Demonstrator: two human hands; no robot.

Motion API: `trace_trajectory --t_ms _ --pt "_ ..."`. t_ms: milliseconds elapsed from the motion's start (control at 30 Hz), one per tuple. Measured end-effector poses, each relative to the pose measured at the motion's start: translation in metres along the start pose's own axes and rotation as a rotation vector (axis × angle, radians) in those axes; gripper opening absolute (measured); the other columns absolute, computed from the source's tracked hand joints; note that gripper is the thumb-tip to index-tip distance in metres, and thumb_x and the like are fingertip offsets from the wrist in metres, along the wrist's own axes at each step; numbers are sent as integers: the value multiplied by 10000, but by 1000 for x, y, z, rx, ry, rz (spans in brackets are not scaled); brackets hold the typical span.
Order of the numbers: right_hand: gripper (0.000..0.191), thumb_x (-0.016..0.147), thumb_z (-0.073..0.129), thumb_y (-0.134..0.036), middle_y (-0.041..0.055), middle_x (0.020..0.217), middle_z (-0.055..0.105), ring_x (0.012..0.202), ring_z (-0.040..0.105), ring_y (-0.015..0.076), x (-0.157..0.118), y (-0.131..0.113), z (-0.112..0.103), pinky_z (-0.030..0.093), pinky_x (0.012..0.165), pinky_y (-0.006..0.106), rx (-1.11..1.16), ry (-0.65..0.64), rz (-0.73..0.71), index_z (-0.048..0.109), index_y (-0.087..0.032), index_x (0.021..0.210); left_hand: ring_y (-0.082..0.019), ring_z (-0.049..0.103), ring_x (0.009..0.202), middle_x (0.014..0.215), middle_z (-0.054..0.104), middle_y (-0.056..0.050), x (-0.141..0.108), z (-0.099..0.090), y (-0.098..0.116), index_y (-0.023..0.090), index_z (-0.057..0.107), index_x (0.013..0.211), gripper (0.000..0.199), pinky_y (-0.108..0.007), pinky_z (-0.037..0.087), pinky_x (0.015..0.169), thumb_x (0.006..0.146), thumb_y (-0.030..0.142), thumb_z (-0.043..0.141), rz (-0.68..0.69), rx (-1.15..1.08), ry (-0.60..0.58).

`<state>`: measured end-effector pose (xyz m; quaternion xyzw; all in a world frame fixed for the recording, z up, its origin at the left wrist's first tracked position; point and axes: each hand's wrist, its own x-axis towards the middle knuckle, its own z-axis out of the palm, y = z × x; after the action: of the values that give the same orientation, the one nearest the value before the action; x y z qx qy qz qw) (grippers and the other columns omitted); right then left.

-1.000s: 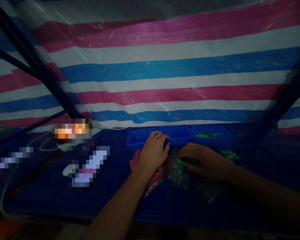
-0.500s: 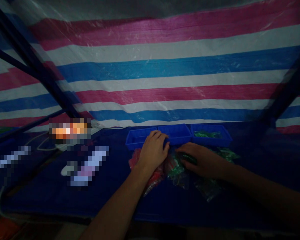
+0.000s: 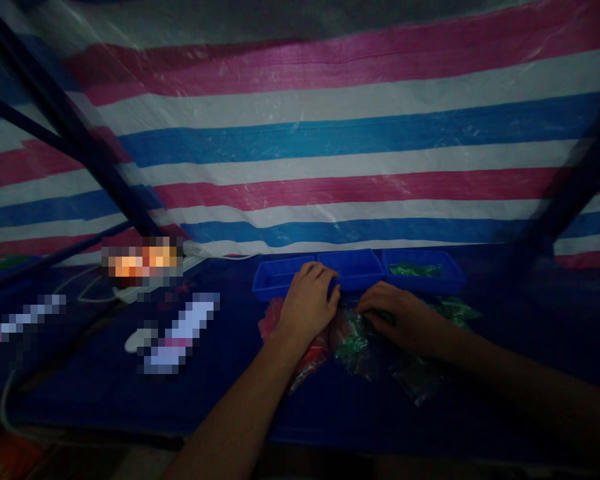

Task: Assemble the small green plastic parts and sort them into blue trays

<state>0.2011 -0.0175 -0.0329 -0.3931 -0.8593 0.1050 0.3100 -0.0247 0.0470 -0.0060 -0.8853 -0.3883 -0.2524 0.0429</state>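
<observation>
My left hand (image 3: 309, 297) lies over red plastic packets (image 3: 313, 357), its fingers bent at the front edge of the middle blue tray (image 3: 353, 268). Its thumb is apart from the fingers, and nothing shows in its grasp. To the right, my right hand (image 3: 405, 320) is curled, with something dark, too dim to make out, between thumb and fingers. Its fingertips are beside a clear bag with green contents (image 3: 350, 340). Another clear bag (image 3: 417, 380) lies below my right wrist, and green packets (image 3: 457, 312) lie beyond it.
A left blue tray (image 3: 275, 277) and a right blue tray (image 3: 423, 270) holding green packets stand along the striped sheet (image 3: 330, 147). On the left of the blue table (image 3: 95, 380) are a white oval object (image 3: 139, 340), blurred-out items and a white cable (image 3: 4, 400).
My right hand's fingers have closed in slightly, and less of the dark thing shows between them. My left hand stays over the red packets. The view has shifted very slightly.
</observation>
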Motion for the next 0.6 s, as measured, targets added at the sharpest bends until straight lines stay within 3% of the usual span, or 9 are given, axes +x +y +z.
trace_trajectory --t_ms 233,367,600 --pt "150 904 739 -213 62 1143 751 1131 633 263 1 -7 -1 509 994 436 54 -51 -3 711 -244 1049 -288 547 1240 1215 676 -92 0 0 0 200 680 1195 236 -478 476 1074 998 259 565 10 -9 10" --pt "103 910 724 -170 39 1051 763 1066 647 250 3 -6 -1 514 956 425 47 -38 -7 706 -247 977 -290 559 1221 1199 679 -98 0 2 0 194 683 1180 226 -485 479 1068 992 260 577 18 -15 20" --pt "114 912 704 -155 37 983 778 1025 675 248 5 -6 -3 521 943 431 63 156 16 745 -254 951 -280 537 1304 1231 687 -91 2 -4 4 192 675 1193 227 -506 428 1141 1020 282 558 63 -92 89"
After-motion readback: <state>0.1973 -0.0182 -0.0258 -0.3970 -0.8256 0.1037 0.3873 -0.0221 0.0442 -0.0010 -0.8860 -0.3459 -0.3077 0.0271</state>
